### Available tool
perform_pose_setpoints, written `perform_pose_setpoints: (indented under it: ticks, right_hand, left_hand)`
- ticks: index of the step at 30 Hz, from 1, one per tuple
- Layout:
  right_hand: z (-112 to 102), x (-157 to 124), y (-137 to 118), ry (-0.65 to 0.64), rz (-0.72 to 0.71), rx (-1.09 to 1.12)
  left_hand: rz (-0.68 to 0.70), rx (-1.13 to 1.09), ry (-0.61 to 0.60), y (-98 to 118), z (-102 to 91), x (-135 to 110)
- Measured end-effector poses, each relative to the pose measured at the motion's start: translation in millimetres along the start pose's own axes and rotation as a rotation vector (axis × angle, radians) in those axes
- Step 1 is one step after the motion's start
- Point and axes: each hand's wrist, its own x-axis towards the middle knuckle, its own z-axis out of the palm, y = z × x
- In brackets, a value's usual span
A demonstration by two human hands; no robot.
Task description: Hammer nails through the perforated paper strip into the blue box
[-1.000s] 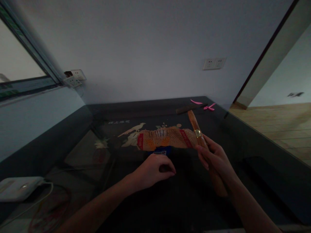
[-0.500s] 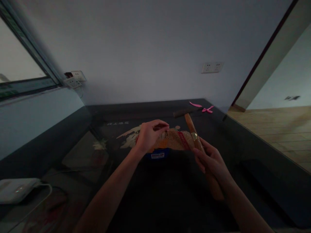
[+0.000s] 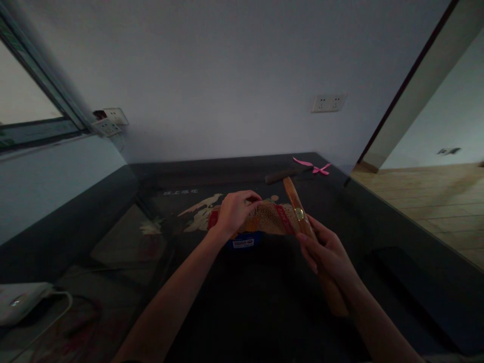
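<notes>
My right hand point(image 3: 328, 252) is wrapped round the wooden handle of a hammer point(image 3: 298, 212), whose dark head points away over the table. My left hand point(image 3: 235, 212) is pinched over the top of a tan block with small holes and red bands point(image 3: 270, 220). What the fingers pinch is too small to make out. The block rests on a small blue box with a white label point(image 3: 244, 242). All of it sits on a dark glass table point(image 3: 227, 302).
A pink ribbon point(image 3: 316, 167) lies at the table's far right corner. A white device with a cable point(image 3: 20, 305) sits at the near left. Wall sockets point(image 3: 328, 103) are on the back wall. A doorway and wooden floor point(image 3: 427, 196) open to the right.
My left hand lifted from the table in front of the block and came down onto the block's top. The hammer in my right hand has barely shifted.
</notes>
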Motion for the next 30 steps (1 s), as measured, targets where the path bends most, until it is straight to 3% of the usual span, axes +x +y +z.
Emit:
perform_pose_setpoints:
  ticks: [7,23,30]
  right_hand:
    - [0.6,0.9,0.3,0.008,0.003,-0.026]
    - [0.4,1.2,1.6,-0.014,-0.008,-0.054]
    - [-4.1,-1.1,-17.6,0.031,0.0,-0.206]
  left_hand:
    - [-0.055,0.049,-0.082,4.1,-2.7,-1.2]
    - [-0.022,0.061,-0.132,0.6,-1.0,-0.9]
    - [-0.073,-0.001,-0.226,-1.6,-5.8,2.7]
